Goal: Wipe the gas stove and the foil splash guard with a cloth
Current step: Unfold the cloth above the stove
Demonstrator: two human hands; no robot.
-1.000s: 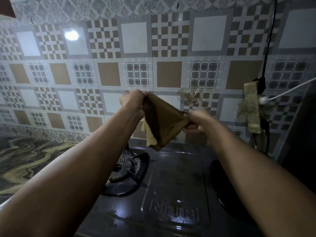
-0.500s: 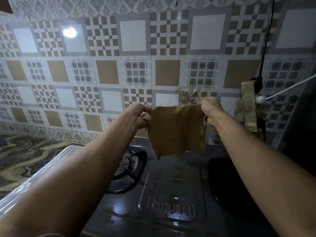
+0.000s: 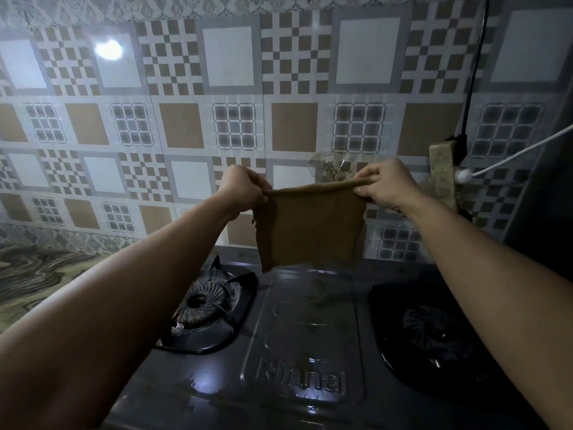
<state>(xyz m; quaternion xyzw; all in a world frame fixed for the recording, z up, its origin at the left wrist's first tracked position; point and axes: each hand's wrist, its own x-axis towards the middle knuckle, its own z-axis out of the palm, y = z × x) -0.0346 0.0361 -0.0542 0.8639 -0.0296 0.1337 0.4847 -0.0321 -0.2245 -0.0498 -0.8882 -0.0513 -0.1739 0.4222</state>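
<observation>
The dark grey two-burner gas stove [image 3: 310,336] is seen nearest, with its left burner [image 3: 201,302] at 8 o'clock and its right burner [image 3: 434,330] at 4 o'clock of the embossed centre panel. Above the stove's rear edge a brown square cloth [image 3: 310,225] is held spread, its top edge running from 9 to 3 o'clock. The left hand [image 3: 243,189] is pinched on the left corner and the right hand [image 3: 386,184] on the right corner. Farthest, at 12 o'clock behind the cloth, the glossy tile-patterned foil splash guard [image 3: 186,125] is seen; it is judged the closer surface to wipe.
</observation>
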